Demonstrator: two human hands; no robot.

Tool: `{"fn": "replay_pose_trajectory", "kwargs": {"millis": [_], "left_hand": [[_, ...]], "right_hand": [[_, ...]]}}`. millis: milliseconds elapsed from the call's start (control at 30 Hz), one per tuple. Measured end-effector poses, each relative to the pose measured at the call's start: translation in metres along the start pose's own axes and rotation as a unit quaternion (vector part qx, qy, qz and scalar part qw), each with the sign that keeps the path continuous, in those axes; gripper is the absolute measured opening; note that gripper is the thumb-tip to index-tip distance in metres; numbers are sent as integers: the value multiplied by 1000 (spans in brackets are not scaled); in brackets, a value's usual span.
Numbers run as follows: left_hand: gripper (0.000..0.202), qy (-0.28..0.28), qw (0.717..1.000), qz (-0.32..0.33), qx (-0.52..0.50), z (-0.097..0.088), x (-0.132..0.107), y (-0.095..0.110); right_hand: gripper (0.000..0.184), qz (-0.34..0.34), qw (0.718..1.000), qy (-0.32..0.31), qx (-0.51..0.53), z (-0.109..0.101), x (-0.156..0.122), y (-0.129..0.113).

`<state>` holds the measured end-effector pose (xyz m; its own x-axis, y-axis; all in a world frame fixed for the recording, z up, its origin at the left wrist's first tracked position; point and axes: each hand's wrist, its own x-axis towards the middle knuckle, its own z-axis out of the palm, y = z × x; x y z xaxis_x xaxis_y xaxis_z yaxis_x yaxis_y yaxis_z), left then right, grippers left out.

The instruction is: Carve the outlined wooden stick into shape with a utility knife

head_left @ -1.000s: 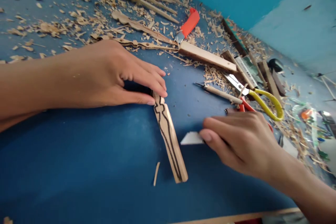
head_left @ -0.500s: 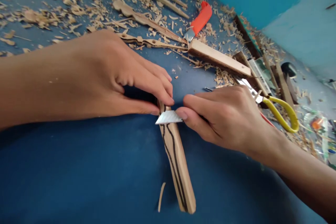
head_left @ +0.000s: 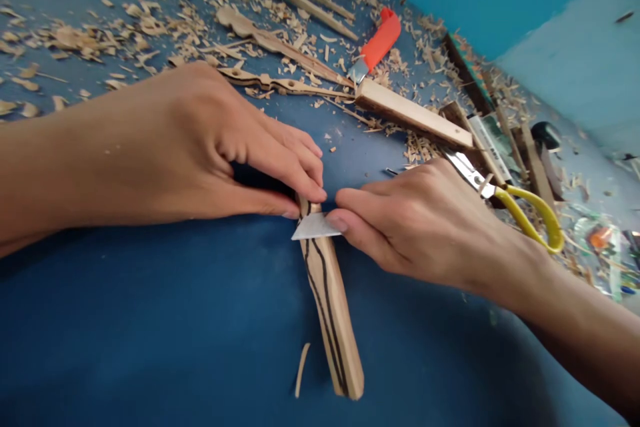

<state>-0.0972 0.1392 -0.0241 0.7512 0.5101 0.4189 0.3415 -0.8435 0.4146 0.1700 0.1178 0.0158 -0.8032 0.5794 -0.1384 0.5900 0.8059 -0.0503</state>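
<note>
Marked wood pc. [head_left: 333,307], ×1: laid on blue surface [head_left: 175,320], far end pinched by L hand [head_left: 225,140] | blade [head_left: 315,227], ×1: gripped in R hand [head_left: 415,220], now brought from beside to across pc.; cutting stage apparently reached

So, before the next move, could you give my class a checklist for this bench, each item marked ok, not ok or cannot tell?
1. Left hand steadies the marked wood: ok, thumb and fingers are at its far end.
2. Right hand holds the blade: ok, pinched at one end.
3. Left hand well away from the blade: not ok, thumb and fingers look very close to it.
4. Blade biting into the wood: cannot tell, it lies across but depth is hidden.
5. Drawn lines visible on the near part: ok.
6. Yellow-handled scissors apart from the marked wood: ok.
</note>
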Motion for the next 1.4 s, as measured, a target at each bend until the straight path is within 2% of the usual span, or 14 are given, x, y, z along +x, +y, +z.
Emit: {"fn": "replay_pose_trajectory", "kwargs": {"millis": [100, 200, 333, 433, 533, 700, 800, 900, 1000, 1133, 1233, 1333, 1400], "left_hand": [[17, 4, 1000, -19, -10, 0, -1, 0], [14, 5, 999, -39, -18, -1, -3, 1], [18, -3, 1000, -16, -2, -1, 0, 6], [22, -15, 1000, -16, -10, 0, 7, 14], [26, -41, 999, -25, -26, 2, 11, 19], [22, -64, 998, -15, -9, 5, 9, 19], [23, -59, 998, -19, -8, 6, 7, 18], [24, -65, 997, -35, -29, 5, 8, 19], [24, -69, 996, -50, -39, 5, 10, 19], [25, -62, 995, -58, -55, 6, 9, 17], [34, -65, 990, -94, -81, 8, 8, 18], [49, -61, 985, -134, -90, 8, 10, 22], [48, -61, 987, -127, -74, 7, 12, 26]], "right_hand": [[53, -31, 999, -12, 21, 1, -10, -10], [49, -67, 997, -12, 43, 6, -38, -25], [41, -37, 998, 30, 37, 14, -84, -36], [38, -24, 998, 29, 47, 14, -102, -33], [41, -21, 998, 15, 66, 10, -102, -25], [46, 28, 994, 30, 106, 3, -74, -13], [51, 36, 996, 3, 79, 3, -56, -13], [53, 23, 999, -34, 34, 6, -49, -18], [52, 7, 999, -41, 7, 8, -58, -24], [48, -26, 999, -44, 6, 10, -83, -34], [45, -49, 999, -13, -9, 16, -104, -40], [42, -30, 999, 34, -15, 23, -120, -37], [41, 8, 998, 54, 20, 25, -127, -32]]}}
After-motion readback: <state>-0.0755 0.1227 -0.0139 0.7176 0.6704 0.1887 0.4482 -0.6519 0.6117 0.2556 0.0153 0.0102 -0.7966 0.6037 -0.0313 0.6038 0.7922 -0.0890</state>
